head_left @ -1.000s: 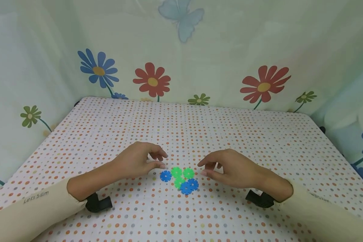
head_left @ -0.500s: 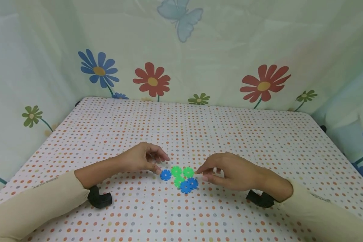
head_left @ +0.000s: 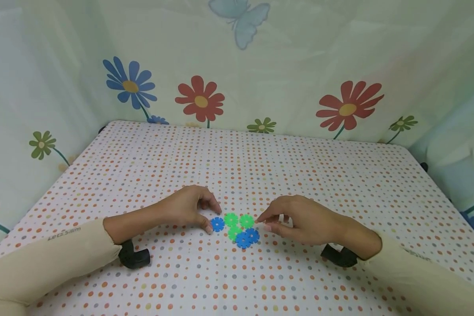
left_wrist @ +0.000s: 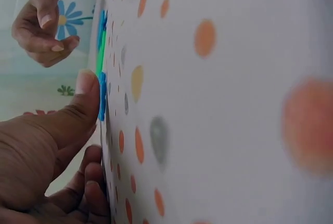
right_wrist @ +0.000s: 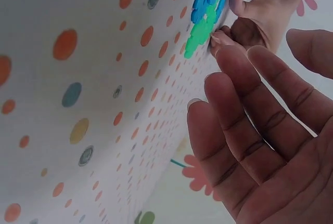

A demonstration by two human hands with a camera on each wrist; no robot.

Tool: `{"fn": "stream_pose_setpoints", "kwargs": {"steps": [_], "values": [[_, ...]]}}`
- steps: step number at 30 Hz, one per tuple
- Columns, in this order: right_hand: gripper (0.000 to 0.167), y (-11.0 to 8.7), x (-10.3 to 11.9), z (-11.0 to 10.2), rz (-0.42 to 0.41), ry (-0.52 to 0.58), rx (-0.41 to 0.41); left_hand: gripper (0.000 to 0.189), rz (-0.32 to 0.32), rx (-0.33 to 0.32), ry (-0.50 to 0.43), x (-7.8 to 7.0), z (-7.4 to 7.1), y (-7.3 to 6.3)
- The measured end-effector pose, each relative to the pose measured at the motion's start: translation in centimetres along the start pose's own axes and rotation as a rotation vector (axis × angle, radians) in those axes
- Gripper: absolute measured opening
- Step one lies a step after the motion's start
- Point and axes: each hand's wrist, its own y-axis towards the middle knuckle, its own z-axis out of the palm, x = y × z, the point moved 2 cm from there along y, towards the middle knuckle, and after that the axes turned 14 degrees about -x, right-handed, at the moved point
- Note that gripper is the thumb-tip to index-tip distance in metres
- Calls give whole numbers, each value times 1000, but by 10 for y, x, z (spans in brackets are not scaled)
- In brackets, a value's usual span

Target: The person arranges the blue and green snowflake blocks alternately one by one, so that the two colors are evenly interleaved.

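Several flower-shaped snowflake discs, green and blue, lie flat in a small cluster on the dotted cloth. A blue disc [head_left: 220,226] sits at its left end, and green discs [head_left: 231,217] [head_left: 246,220] lie beside it. Two overlapping blue discs [head_left: 242,241] are at the near side. My left hand [head_left: 183,206] arches over the left end, thumb tip at the left blue disc, fingers resting low behind it. In the left wrist view that thumb [left_wrist: 75,112] overlaps the disc's edge. My right hand [head_left: 302,219] hovers with loosely bent fingers, index fingertip beside the right green disc, nothing held.
The table is covered with a white cloth [head_left: 173,166] with coloured dots. A curtain [head_left: 288,57] printed with flowers and a butterfly hangs behind and at both sides. A black strap mount [head_left: 134,256] sits below each wrist.
My left hand has come in to the right, its fingers and thumb lower around the left blue disc. My right index fingertip has moved slightly closer to the right green disc.
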Motion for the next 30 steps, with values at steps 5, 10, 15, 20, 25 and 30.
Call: {"fn": "stream_pose_setpoints", "kwargs": {"steps": [5,10,15,20,25,30], "values": [[24,-1,-1,0,12,-7,8,35,6,-17,12,-3,1,-1],[26,-1,-2,0,15,-11,13,33,0,-33,22,-5,1,-2],[25,-1,-4,3,14,-3,24,28,-6,-30,38,-7,1,-2],[26,2,-8,8,7,-54,46,25,-2,-23,67,-9,0,-3],[23,7,-10,13,34,-104,51,23,12,-12,81,-10,0,-4],[20,14,-11,17,68,-79,21,24,32,-1,97,-12,0,-3]]}}
